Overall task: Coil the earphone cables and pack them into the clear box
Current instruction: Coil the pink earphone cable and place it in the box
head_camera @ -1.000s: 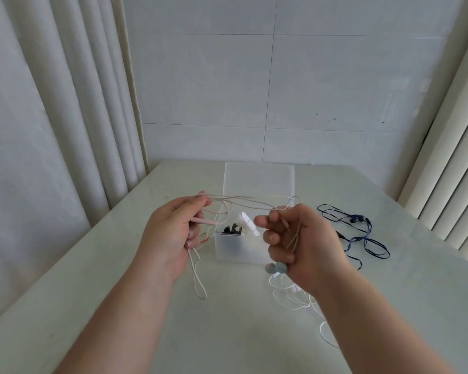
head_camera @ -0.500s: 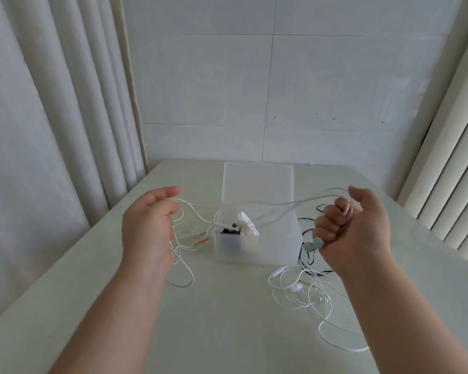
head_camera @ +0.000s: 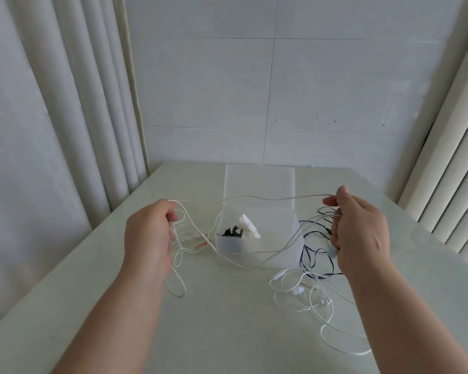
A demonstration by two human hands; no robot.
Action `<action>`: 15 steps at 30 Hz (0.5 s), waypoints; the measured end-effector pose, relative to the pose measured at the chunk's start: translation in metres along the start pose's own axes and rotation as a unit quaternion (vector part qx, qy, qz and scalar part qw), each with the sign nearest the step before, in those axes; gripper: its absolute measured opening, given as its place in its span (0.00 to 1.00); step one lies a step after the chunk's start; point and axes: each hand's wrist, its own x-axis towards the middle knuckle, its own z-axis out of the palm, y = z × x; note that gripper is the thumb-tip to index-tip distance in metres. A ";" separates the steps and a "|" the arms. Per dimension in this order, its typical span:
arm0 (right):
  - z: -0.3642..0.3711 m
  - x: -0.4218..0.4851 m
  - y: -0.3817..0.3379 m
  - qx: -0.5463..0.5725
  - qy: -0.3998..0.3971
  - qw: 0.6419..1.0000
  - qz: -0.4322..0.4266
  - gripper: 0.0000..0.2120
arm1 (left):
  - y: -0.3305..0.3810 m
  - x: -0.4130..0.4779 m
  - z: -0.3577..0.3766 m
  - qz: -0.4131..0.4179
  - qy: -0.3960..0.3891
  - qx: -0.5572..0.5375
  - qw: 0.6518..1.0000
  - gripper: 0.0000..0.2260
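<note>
- Table: bears the box. At its right a white set and a dark set lie loose and uncoiled.
- Box: mid-table, lid up, small items inside. I see no cable packed in it.
- Left hand: left of the box, fingers curled round slack loops of the cable.
- Right hand: thumb and forefinger pinch the cable.
- Cable: bunched between close hands a second ago, now one span above the box. My guess is it's straightened for winding, and coiling has hardly begun.

Curtained room, plain table
</note>
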 end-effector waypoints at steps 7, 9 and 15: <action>0.006 -0.012 -0.007 0.087 -0.161 0.983 0.019 0.11 | -0.003 -0.015 0.004 0.151 -0.036 0.287 0.945 0.25; 0.011 -0.020 -0.008 0.062 -0.205 0.977 0.017 0.12 | -0.002 -0.024 0.009 0.274 -0.064 0.312 0.907 0.28; 0.020 -0.037 -0.009 -0.013 -0.252 0.968 -0.004 0.16 | -0.013 -0.050 0.024 0.284 -0.355 0.260 0.852 0.49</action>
